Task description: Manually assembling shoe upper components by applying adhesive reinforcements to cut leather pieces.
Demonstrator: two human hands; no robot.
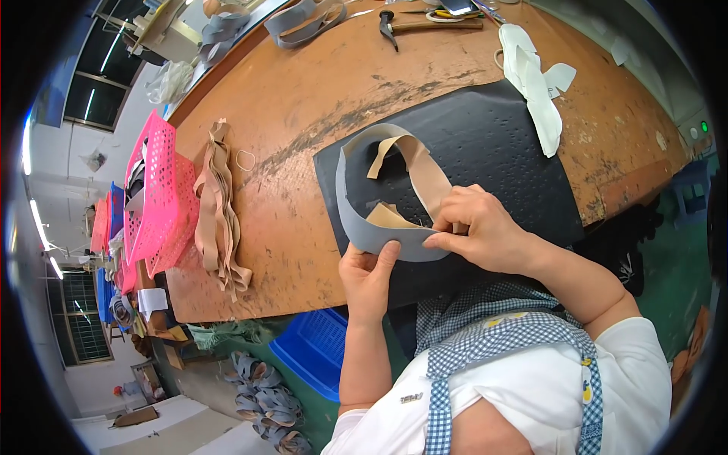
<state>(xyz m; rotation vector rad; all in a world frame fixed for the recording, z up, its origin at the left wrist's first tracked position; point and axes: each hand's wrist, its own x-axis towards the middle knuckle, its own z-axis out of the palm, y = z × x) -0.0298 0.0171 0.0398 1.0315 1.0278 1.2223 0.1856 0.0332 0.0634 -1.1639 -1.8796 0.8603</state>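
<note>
A long curved strip (355,212), grey-blue on its outer face, loops above a black mat (523,182) on the table. My left hand (367,277) pinches its near lower edge, thumb on the outer face. At the strip's right end, my right hand (481,231) is closed, thumb and fingers pressed together on the edge. A tan strip (426,171) runs along the far right side of the loop and passes under my right fingers. Whether the grey and tan pieces are joined there is hidden by that hand. A short tan end (390,216) sticks up inside the loop.
Left on the wooden table (296,250) lies a bundle of tan strips (220,212) beside a pink basket (174,201). A hammer (436,26) and white cut pieces (531,83) lie at the far side. A blue basket (315,350) stands below the near edge.
</note>
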